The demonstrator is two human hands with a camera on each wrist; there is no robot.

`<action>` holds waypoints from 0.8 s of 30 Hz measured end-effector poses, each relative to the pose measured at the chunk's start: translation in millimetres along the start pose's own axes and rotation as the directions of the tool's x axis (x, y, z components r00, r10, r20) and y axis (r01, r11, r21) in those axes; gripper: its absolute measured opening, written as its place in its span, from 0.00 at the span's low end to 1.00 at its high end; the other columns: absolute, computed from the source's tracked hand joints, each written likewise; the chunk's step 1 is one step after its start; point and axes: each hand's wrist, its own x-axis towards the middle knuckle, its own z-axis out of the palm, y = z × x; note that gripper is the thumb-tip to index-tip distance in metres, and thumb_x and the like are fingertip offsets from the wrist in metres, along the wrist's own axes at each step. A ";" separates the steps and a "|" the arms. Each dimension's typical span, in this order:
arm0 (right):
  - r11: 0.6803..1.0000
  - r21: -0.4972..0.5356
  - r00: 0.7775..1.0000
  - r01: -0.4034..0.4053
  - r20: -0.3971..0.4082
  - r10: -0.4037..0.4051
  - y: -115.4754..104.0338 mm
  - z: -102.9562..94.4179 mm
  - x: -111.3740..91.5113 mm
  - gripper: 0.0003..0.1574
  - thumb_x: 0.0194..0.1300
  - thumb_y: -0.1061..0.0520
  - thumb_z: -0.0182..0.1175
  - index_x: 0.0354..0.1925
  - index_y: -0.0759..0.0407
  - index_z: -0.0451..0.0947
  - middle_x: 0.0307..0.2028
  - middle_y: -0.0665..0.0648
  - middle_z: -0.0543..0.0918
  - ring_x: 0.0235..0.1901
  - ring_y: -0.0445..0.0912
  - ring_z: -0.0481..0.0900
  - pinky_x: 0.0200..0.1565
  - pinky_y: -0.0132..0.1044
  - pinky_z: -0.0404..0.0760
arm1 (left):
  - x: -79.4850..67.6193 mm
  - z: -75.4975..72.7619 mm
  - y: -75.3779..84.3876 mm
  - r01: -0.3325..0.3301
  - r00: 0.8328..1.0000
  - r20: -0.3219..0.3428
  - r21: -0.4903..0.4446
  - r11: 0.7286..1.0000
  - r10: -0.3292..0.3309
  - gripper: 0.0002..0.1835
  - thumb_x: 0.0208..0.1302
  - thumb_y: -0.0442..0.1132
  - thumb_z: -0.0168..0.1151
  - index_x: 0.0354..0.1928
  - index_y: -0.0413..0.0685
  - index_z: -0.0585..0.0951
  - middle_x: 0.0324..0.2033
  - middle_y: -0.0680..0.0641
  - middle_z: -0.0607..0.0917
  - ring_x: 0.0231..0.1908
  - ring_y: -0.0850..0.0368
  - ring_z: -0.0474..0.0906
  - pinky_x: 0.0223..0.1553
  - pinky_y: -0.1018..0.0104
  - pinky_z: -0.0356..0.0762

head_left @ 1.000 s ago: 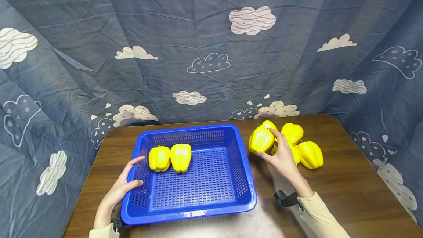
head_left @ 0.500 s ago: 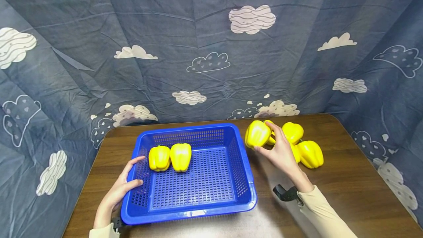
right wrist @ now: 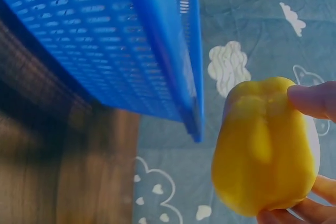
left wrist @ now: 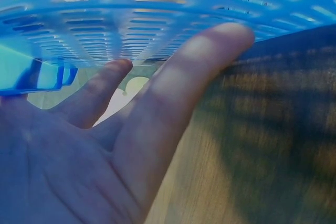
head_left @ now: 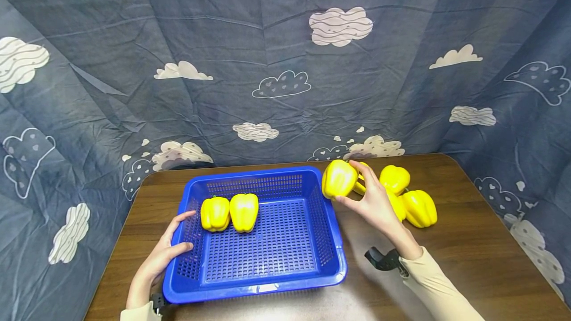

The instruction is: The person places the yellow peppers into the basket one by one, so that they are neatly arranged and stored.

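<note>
My right hand (head_left: 372, 202) pinches a yellow bell pepper (head_left: 339, 179) between thumb and fingers, close to the right rim of the blue basket (head_left: 254, 289). In the right wrist view this bell pepper (right wrist: 265, 150) is held off the table, beside the basket's outer wall (right wrist: 100, 45). At the basket's left rim, my left hand (head_left: 160, 254) has its thumb and a finger over the edge. The left wrist view shows other fingers (left wrist: 173, 87) against the perforated outer wall (left wrist: 136, 30). Two yellow bell peppers, one left (head_left: 215, 214) and one right (head_left: 244, 212), lie side by side inside.
Several more yellow bell peppers (head_left: 419, 208) lie together on the brown wooden table (head_left: 473, 256), right of the basket, some partly behind my right hand. A dark blue curtain (head_left: 285, 113) with cloud prints hangs behind the table.
My right hand has carried the bell pepper left and slightly up, away from the other peppers to the basket's right rim. The left hand and basket have stayed put.
</note>
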 end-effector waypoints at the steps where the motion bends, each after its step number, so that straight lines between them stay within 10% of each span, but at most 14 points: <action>1: 1.000 0.006 1.000 0.000 0.006 0.000 -1.8 0.3 0.4 0.53 0.45 0.60 0.75 0.66 0.65 0.60 0.62 0.68 0.66 0.60 0.62 0.65 0.58 0.59 0.64 | -0.1 0.0 -0.1 -0.001 1.000 0.001 -0.001 1.000 0.001 0.38 0.59 0.25 0.50 0.70 0.51 0.52 0.63 0.30 0.53 0.52 0.38 0.67 0.42 0.48 0.77; 24: 0.991 0.090 0.989 0.097 0.105 -0.106 -41.9 16.3 9.6 0.53 0.44 0.61 0.76 0.65 0.65 0.61 0.61 0.65 0.68 0.60 0.58 0.67 0.59 0.53 0.66 | -0.5 0.4 -0.9 -0.023 1.000 0.019 -0.032 0.999 0.024 0.38 0.58 0.22 0.49 0.70 0.48 0.51 0.61 0.28 0.55 0.49 0.43 0.72 0.41 0.47 0.78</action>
